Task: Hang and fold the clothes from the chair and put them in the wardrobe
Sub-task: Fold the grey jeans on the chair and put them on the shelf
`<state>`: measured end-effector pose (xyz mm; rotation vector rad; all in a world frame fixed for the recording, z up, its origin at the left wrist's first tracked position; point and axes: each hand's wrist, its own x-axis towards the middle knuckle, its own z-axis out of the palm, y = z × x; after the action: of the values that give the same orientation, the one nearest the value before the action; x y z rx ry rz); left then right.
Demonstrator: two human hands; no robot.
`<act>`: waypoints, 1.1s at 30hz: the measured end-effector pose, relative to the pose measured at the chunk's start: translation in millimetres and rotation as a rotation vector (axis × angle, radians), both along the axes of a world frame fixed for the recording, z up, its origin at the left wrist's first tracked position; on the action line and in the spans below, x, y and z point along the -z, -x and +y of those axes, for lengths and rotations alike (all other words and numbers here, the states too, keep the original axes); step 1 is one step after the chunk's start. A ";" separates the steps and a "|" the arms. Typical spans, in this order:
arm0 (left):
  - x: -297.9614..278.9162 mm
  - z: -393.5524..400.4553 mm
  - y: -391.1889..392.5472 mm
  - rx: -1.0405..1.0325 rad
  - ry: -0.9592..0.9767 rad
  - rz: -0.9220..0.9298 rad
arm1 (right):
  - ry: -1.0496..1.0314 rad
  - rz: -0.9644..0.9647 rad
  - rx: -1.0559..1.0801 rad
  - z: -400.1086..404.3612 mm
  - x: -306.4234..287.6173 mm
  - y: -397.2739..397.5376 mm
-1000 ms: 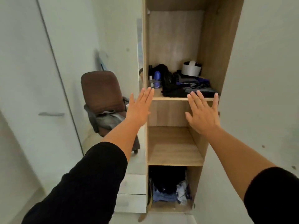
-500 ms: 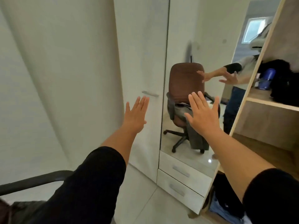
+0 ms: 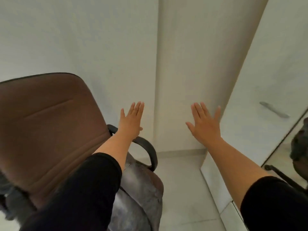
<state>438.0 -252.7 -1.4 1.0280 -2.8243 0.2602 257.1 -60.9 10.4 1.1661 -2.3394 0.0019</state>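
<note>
A brown chair stands on the pale floor, grey clothes draped over its seat.

Brown padded chair is sitting at the left with its black armrest curving out, and grey clothes are lying crumpled on the seat. White wardrobe door is standing closed at the right.

You see a brown padded office chair with black armrests, mottled grey clothes on its seat, a plain white wardrobe door with a grey metal handle, and your black sleeves.
</note>
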 end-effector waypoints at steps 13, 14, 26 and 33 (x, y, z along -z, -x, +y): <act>75.7 -77.7 -173.1 -0.560 -0.229 -0.111 | -0.264 -0.183 -0.422 -163.9 88.6 -85.7; 84.2 -80.6 -177.1 -0.580 -0.251 -0.120 | -0.284 -0.192 -0.441 -171.5 97.4 -88.3; 236.0 -131.1 -152.7 -0.775 -0.627 -0.138 | -0.623 -0.409 -0.645 -297.8 243.3 -93.8; 333.0 -192.9 -136.3 -0.904 -0.740 -0.209 | -0.718 -0.498 -0.664 -388.9 346.6 -90.3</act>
<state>574.3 -445.5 -334.5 2.4987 -2.4007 -0.6999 347.4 -449.8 -336.2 2.4998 -2.2738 -0.3770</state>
